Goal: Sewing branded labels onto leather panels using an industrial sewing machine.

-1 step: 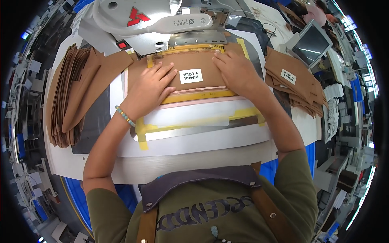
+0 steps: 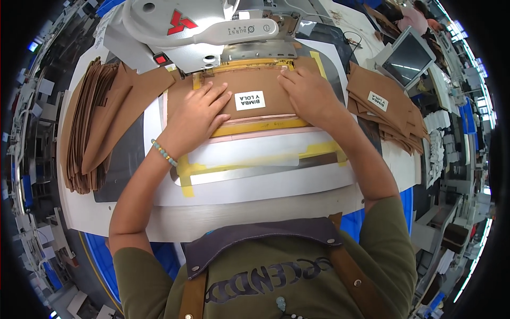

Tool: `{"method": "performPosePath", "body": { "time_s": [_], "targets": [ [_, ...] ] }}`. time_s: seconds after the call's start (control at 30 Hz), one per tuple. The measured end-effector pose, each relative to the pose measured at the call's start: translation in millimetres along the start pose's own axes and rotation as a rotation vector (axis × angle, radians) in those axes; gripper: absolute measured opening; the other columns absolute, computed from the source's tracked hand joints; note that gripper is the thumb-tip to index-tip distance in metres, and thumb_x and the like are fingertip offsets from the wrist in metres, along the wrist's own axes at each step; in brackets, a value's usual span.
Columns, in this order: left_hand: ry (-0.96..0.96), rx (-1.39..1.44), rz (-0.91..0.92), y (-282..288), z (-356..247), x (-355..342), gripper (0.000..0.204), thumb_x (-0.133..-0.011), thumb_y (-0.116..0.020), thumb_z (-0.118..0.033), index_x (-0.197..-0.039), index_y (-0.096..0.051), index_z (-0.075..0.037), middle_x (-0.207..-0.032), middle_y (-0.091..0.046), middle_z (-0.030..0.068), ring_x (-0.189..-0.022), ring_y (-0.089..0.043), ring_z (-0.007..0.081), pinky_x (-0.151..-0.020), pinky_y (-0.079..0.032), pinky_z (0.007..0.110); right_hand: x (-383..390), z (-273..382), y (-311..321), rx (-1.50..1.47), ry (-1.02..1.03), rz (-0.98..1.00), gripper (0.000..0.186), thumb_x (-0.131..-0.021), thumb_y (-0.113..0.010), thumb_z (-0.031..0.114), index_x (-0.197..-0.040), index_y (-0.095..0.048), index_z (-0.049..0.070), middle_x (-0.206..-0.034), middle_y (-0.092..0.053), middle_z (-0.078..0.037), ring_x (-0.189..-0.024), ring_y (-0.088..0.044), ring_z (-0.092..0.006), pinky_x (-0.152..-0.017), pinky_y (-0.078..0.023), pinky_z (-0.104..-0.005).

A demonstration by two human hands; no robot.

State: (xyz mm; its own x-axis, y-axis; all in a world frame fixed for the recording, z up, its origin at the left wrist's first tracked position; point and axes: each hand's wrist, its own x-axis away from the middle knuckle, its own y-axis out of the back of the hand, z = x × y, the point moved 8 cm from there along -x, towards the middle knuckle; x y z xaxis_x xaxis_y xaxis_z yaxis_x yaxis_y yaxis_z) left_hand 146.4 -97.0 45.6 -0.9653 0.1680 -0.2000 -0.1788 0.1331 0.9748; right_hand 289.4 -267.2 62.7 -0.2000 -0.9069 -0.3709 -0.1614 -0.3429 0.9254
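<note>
A brown flat piece (image 2: 212,109) with a white label (image 2: 249,100) lies in a yellow-taped fixture (image 2: 260,127) beneath the front of a grey machine (image 2: 159,26). My left hand (image 2: 194,119) rests palm down on the piece's left part, fingers apart, a beaded bracelet at the wrist. My right hand (image 2: 311,95) rests on its right part, fingers slightly bent, their tips near the upper yellow strip. Neither hand appears to grip anything.
A tall pile of folded brown pieces (image 2: 90,127) lies at the left. Another brown stack (image 2: 388,119) with a label sits at the right, below a tilted screen (image 2: 406,56). Another person (image 2: 411,18) is at the upper right. The table's front edge (image 2: 255,228) runs near my body.
</note>
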Motion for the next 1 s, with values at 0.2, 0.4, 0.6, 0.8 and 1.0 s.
{"method": "performPosePath", "body": {
  "time_s": [0.2,0.4,0.6,0.8,1.0],
  "targets": [
    [0.060,-0.060,-0.058,7.5,-7.4,-9.1,0.047,-0.105,-0.067,-0.034,-0.141,-0.066,-0.003,-0.149,-0.063,0.0154,-0.138,-0.058,0.0370,-0.116,-0.046,0.046,1.9,-5.8,-8.5,-0.013,-0.025,0.132,0.041,-0.090,-0.063,0.005,-0.131,-0.069,0.004,-0.141,-0.068,-0.008,-0.110,-0.065,-0.0273,-0.094,-0.059,-0.0387],
    [0.068,0.052,-0.072,6.5,-28.7,-27.5,0.046,-0.103,-0.071,-0.028,-0.142,-0.066,-0.004,-0.153,-0.061,0.0142,-0.141,-0.057,0.0340,-0.116,-0.047,0.044,-2.9,-1.3,-1.1,-0.009,0.050,0.051,0.040,-0.087,-0.066,0.006,-0.126,-0.072,0.002,-0.133,-0.072,-0.009,-0.106,-0.066,-0.0273,-0.090,-0.059,-0.0381],
    [0.052,0.092,-0.052,3.9,-25.6,-28.6,0.046,-0.104,-0.069,-0.028,-0.144,-0.065,-0.004,-0.154,-0.060,0.0155,-0.143,-0.055,0.0357,-0.119,-0.046,0.045,-15.8,11.9,-6.6,-0.032,0.071,0.043,0.036,-0.084,-0.068,0.008,-0.119,-0.074,0.001,-0.129,-0.073,-0.011,-0.102,-0.067,-0.0275,-0.087,-0.059,-0.0377],
    [0.079,0.109,-0.057,2.6,-6.3,-12.4,0.045,-0.104,-0.069,-0.027,-0.142,-0.066,-0.003,-0.154,-0.060,0.0172,-0.143,-0.055,0.0367,-0.119,-0.045,0.045,-34.3,35.9,-17.2,-0.029,0.134,-0.016,0.034,-0.082,-0.070,0.011,-0.115,-0.076,0.001,-0.127,-0.075,-0.012,-0.103,-0.068,-0.0259,-0.084,-0.059,-0.0360],
    [0.075,0.104,-0.069,2.7,2.8,-5.3,0.044,-0.105,-0.068,-0.025,-0.141,-0.066,0.000,-0.153,-0.060,0.0181,-0.143,-0.054,0.0371,-0.119,-0.045,0.045,-47.2,53.8,-23.9,-0.002,0.162,-0.047,0.036,-0.083,-0.071,0.012,-0.117,-0.077,0.002,-0.127,-0.075,-0.010,-0.104,-0.068,-0.0251,-0.083,-0.059,-0.0360]
  ]
}}
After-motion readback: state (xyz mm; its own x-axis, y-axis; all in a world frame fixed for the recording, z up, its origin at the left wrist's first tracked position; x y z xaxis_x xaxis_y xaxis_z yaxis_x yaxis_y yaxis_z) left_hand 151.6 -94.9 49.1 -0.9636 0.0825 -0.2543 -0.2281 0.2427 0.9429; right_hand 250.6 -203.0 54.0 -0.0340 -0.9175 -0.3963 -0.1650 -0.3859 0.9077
